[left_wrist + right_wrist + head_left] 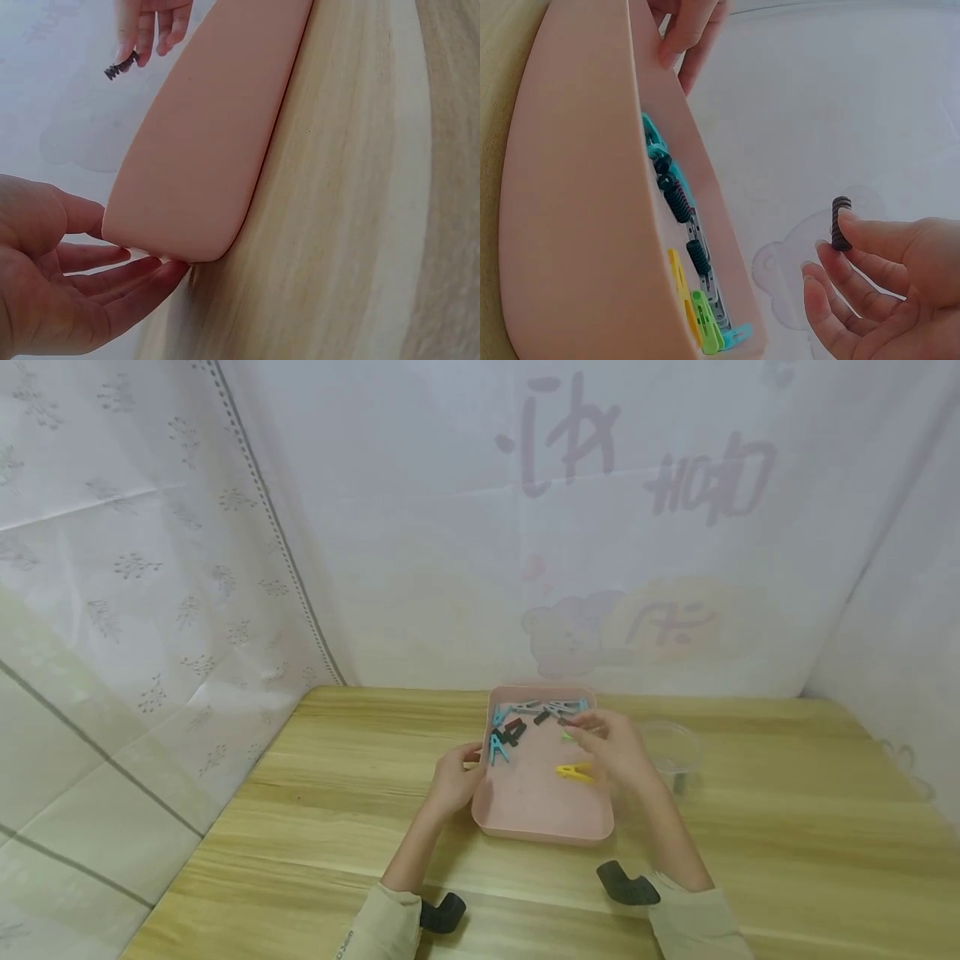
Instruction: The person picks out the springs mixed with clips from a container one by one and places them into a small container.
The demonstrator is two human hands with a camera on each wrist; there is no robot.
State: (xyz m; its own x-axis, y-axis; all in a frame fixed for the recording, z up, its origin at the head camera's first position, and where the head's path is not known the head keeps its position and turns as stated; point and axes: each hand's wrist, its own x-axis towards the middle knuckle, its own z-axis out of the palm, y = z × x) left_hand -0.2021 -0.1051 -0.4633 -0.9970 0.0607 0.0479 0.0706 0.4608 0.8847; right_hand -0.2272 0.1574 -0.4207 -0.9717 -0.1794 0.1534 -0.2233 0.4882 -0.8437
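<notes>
Across the wood-grain table [360, 760], a pink rectangular tray [540, 810] rests lengthwise before the person, with a clear round container [671, 768] standing near it on the right. Fine handling over these contents seems to call for a steady tray, held lightly enough that it does not tip, and for small parts lifted clear so nothing else is knocked.

The left hand [453, 781] grips the tray's left wall, thumb and fingers close together about it. The right hand [615, 747] hangs over the tray's right side: thumb and index finger make a narrow pinch, the other fingers bent loosely and holding nothing.

Among the clothespins inside, teal ones [498, 749] lie along the left wall, grey ones [566, 707] at the far end, a yellow one [573, 772] near the right wall, and a green one [705, 321] close by.

Smallest are the black ribbed cylinders [697, 256] in the tray and the dark brown ribbed cylinder [841, 223] between the right thumb and index fingertips; a light pinch near its middle should stop it rolling.
</notes>
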